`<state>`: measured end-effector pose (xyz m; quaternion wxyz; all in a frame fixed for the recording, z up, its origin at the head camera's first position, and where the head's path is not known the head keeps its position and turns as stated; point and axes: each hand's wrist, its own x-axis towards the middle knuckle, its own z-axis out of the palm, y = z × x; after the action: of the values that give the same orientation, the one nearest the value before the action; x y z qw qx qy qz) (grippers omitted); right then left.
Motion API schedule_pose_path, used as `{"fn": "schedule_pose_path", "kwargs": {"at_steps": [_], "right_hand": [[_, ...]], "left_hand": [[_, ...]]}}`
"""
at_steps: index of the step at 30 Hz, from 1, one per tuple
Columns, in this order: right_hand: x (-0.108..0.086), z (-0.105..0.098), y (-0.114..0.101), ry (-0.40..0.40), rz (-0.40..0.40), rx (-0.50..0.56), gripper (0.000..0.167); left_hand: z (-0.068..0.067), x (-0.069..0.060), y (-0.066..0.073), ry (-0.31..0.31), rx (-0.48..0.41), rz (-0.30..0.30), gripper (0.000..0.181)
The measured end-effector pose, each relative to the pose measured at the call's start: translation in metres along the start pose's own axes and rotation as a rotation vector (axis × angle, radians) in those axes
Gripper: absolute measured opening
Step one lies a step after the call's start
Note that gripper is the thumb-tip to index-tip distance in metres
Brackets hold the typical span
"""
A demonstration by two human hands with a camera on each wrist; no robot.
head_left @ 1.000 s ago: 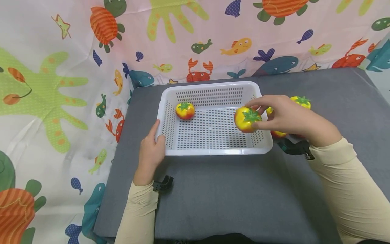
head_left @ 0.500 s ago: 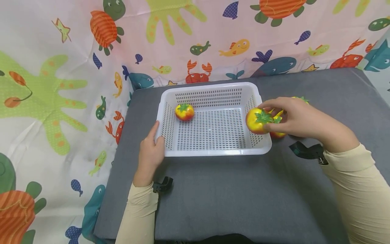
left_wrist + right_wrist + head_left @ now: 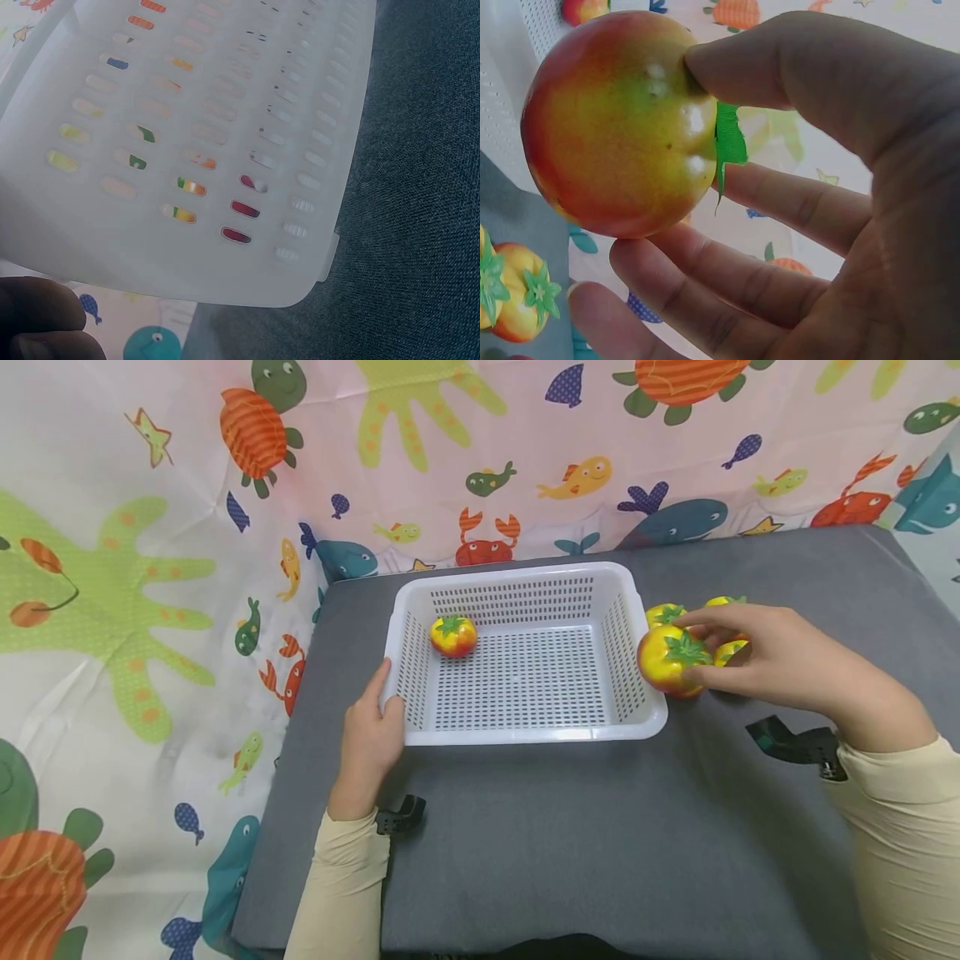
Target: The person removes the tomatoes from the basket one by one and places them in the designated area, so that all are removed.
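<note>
grey cloth [image 3: 555,835] nearest, on the six o'clock side. basket [image 3: 517,736] taken as dial, twelve away from the person. pale sleeves [image 3: 341,877] at seven and four.

left hand [image 3: 367,743] at eight: thumb at the basket's rim, fingers along the outside wall, gripping it. basket white, slotted, probably light plastic, may slide if bumped; rim looks the best hold.

right hand [image 3: 787,660] out beyond three, fingers curled, clamped on a red-yellow fruit [image 3: 666,664]. held fruit hangs at the three o'clock rim; touching or clear, cannot tell. right wrist view: thumb beside the green leaf crown [image 3: 731,135], a fingertip on the far side. skin glossy, so likely a bit slick; judged light, stiff, hard to bruise. crown looks thin and bendable: better to hold round the widest part.

second fruit [image 3: 453,637] inside the basket, between nine and ten. loose fruits [image 3: 663,612] outside, two to three o'clock, at least three, partly hidden.

farthest, sea-animal curtain [image 3: 435,485] past twelve and round to nine.
</note>
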<state>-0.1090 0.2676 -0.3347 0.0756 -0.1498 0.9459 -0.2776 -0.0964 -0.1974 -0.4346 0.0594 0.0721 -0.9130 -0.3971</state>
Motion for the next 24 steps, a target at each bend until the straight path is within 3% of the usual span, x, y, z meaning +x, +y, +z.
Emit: {"fn": "schedule_pose_path", "kwargs": {"at_steps": [12,24], "right_hand": [[-0.018,0.003,0.016,-0.017,0.089,-0.002,0.06],[-0.032,0.016,0.034,-0.003,0.108,-0.008,0.062]], "left_hand": [[-0.001,0.0,0.002,-0.001,-0.001,-0.007,0.062],[0.0,0.0,0.0,0.006,0.004,-0.001,0.062]]}}
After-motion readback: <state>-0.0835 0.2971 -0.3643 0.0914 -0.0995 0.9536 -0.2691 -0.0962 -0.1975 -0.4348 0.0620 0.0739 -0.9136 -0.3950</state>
